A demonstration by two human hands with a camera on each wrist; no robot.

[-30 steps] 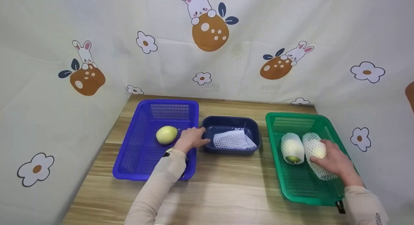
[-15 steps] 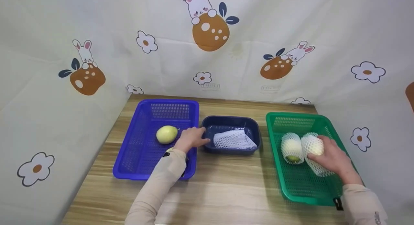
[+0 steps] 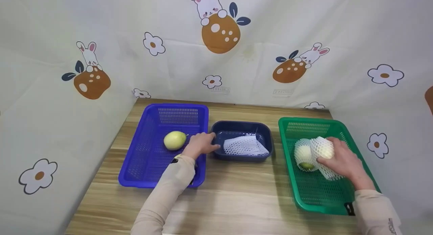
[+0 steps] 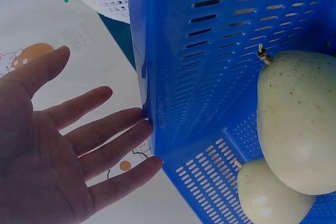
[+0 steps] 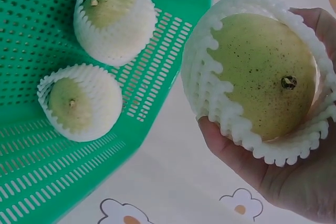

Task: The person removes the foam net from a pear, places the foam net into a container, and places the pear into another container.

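Observation:
My right hand [image 3: 341, 160] grips a pale green pear [image 5: 262, 72] in a white foam net sleeve [image 5: 202, 72], held up over the green basket [image 3: 294, 194]. The pear's speckled stem end shows through the sleeve's opening in the right wrist view. Two more netted pears lie in that basket; the nearer netted pear [image 5: 79, 103] and the farther netted pear [image 5: 115, 19] show there. My left hand [image 3: 201, 143] has its fingers spread, holding nothing, with fingertips right at the blue basket's wall [image 4: 152, 77]. Inside the blue basket are bare pears, one pear [image 4: 299, 119] large in the left wrist view.
Between the two baskets stands a dark blue basin [image 3: 242, 123] with a flat white foam net [image 3: 245, 146] in it. All of them sit on a wood-grain table [image 3: 233, 201]. A printed cloth [image 3: 257, 69] hangs behind and at both sides.
The right hand has moved left and slightly up with the netted pear, now overlapping the other netted pear beside it. The left hand has stayed in place.

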